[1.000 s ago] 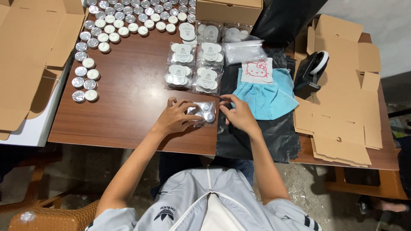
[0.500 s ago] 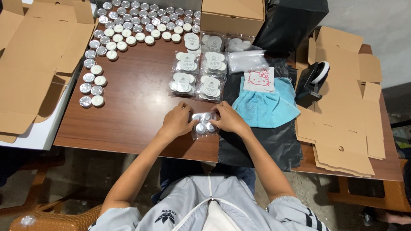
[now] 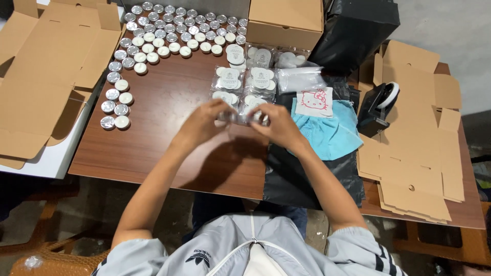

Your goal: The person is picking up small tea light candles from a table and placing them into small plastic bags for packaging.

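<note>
Brown worktop (image 3: 169,148); flattened cardboard boxes (image 3: 46,76) lie at its left edge. Rows of tealights (image 3: 169,30) sit at the far side. I see left hand (image 3: 202,122) and right hand (image 3: 279,125) both clamped on one clear packet of tealights (image 3: 244,117), lifted above the worktop's middle.

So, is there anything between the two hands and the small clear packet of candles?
Nothing visible. The left hand and the right hand both grip the small clear plastic packet of tealight candles directly, raised above the brown wooden table.
</note>
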